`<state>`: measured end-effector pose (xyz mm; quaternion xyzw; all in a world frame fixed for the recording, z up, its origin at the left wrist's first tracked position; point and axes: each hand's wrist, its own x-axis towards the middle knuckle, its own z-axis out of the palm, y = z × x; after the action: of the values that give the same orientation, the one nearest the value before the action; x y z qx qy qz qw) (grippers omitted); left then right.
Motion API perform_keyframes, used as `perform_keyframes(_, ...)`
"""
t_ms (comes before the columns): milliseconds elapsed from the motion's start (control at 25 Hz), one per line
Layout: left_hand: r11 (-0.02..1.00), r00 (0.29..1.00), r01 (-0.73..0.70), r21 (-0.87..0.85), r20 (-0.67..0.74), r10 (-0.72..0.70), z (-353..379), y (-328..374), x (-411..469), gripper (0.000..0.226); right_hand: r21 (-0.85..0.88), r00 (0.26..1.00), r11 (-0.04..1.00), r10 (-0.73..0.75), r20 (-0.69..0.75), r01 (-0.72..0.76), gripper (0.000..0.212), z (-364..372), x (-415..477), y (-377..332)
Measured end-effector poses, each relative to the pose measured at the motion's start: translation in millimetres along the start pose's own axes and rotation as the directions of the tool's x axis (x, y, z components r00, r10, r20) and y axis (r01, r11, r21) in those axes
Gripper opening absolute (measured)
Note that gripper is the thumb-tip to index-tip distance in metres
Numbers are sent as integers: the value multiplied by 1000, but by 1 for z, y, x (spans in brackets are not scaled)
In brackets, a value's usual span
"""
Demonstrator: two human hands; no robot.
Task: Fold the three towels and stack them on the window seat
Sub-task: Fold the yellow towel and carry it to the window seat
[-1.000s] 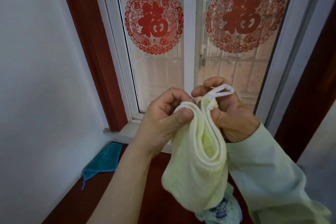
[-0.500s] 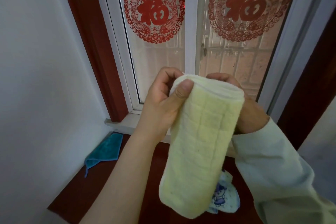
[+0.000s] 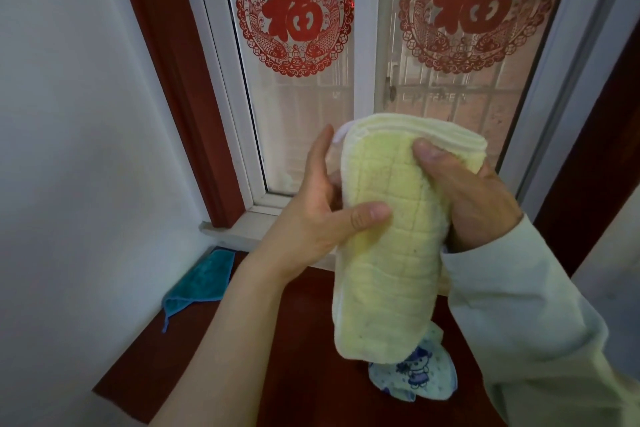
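Above the window seat point(image 3: 304, 374), the left hand point(image 3: 322, 215) and right hand point(image 3: 474, 198) each pinch the yellow towel point(image 3: 391, 270), thumbs in front, likely keeping its folded layers aligned. On the seat beneath lies a printed towel point(image 3: 415, 374); farther left, a blue towel point(image 3: 201, 284).

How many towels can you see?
3: the yellow towel in the left hand and right hand, the teal towel on the window seat by the wall, the printed towel partly behind the yellow one.
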<state>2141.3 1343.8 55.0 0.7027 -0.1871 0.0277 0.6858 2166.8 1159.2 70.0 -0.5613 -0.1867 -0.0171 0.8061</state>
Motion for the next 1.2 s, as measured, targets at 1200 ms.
perform_keyframes(1200, 973, 987, 127, 193, -124, -105, -7, -22, 1, 74, -356, 992, 927, 128, 13, -115, 92, -35, -5, 37)
